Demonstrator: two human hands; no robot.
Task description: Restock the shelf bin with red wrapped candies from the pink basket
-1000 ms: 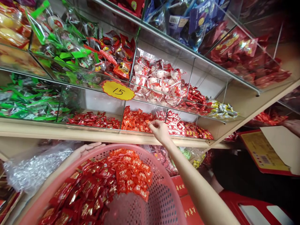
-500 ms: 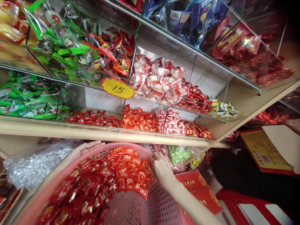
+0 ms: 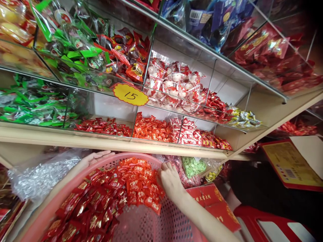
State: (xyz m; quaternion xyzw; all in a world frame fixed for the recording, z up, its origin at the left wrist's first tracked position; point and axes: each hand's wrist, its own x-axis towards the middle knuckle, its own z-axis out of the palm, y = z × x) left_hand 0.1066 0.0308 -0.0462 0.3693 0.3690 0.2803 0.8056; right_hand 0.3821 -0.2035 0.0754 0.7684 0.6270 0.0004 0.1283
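A pink perforated plastic basket [image 3: 176, 215] tilts below the shelves. It holds darker red wrapped candies [image 3: 91, 205] on the left and orange-red wrapped candies [image 3: 141, 183] toward the far side. My left hand [image 3: 97, 157] lies along the outside of the basket's far left rim, fingers stretched out and palm partly up, with the forearm against the basket wall. At the far right rim, my right hand [image 3: 170, 178] has its fingers curled over the edge, beside the orange-red candies. Its thumb side is inside the basket, and the fingertips are partly hidden.
Glass-fronted shelf compartments of candy stand ahead, with a yellow price tag [image 3: 130, 94] marked 15. Under the wooden shelf edge [image 3: 75, 139] are a bag of silver-wrapped pieces [image 3: 42, 178] and green candies [image 3: 193, 167]. A red box [image 3: 214, 201] and red stool [image 3: 267, 222] are at right, near a person in dark clothing.
My right hand has shifted slightly left along the rim, its fingers curled more tightly. The shelves sit a little further right in view. The left hand and the candies stay much the same.
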